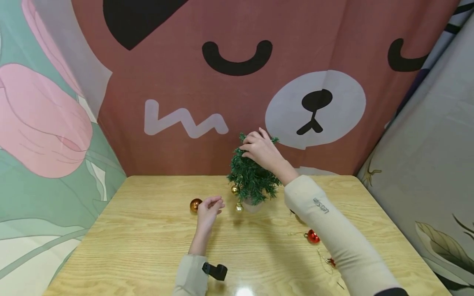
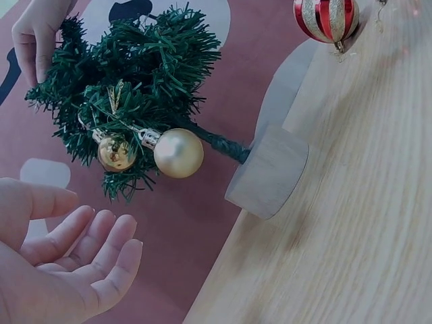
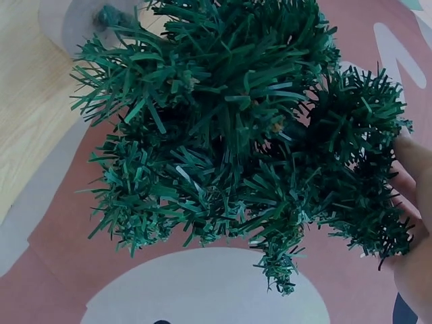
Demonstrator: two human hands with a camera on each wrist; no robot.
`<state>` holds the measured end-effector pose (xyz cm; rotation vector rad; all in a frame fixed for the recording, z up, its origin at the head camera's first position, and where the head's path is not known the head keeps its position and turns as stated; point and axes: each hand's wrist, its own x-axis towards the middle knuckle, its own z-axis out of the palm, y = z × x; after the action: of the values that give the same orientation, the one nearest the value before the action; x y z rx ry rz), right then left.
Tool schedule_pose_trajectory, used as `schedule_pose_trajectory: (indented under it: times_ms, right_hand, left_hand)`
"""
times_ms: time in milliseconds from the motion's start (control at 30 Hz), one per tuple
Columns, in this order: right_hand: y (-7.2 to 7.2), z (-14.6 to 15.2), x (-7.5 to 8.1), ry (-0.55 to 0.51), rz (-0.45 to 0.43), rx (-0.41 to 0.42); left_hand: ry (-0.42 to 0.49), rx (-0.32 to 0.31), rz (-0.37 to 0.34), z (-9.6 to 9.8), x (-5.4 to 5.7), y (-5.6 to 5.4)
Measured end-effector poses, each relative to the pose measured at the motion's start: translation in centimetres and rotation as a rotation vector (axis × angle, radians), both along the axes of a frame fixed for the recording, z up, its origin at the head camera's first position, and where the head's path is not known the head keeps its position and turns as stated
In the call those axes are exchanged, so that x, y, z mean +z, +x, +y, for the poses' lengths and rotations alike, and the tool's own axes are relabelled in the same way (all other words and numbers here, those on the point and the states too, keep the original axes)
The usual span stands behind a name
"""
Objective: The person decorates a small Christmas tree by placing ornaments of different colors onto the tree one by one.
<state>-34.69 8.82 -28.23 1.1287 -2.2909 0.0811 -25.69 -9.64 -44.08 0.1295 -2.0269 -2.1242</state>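
Note:
A small artificial Christmas tree (image 1: 249, 174) stands on the table in a round pale base (image 2: 270, 175). My right hand (image 1: 262, 151) grips its top, with fingers curled over the green tips; in the right wrist view that hand (image 3: 415, 202) shows at the right edge. On the tree's left side hang a shiny gold ball (image 2: 115, 153) and a matte pale gold ball (image 2: 179, 154). My left hand (image 1: 209, 209) is held left of the tree, fingers loosely bent and nothing in them. In the left wrist view its palm faces up, below the hanging balls.
A copper-coloured ball (image 1: 195, 205) lies on the wooden table (image 1: 148, 246) just beyond my left hand. Right of the tree are a red ball (image 1: 313, 236), another red ornament (image 1: 332, 262) partly behind my sleeve, and a red-and-silver striped ball (image 2: 327, 20). A printed cloth (image 1: 177, 156) hangs behind.

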Motion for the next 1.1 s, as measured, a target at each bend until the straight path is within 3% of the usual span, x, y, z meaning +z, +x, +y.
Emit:
schedule_pose_trajectory:
  times_ms: [367, 767, 1100]
  right_hand:
    - [-0.2, 0.3, 0.0, -0.041, -0.090, 0.003]
    - [-0.6, 0.2, -0.4, -0.096, -0.029, 0.018]
    - [-0.5, -0.2, -0.4, -0.100, 0.004, -0.004]
  left_hand:
    - [0.002, -0.016, 0.009, -0.2, 0.1, 0.1]
    - [-0.006, 0.012, 0.033, -0.5, -0.4, 0.1]
    - [0.001, 0.025, -0.009, -1.1, -0.3, 0.0]
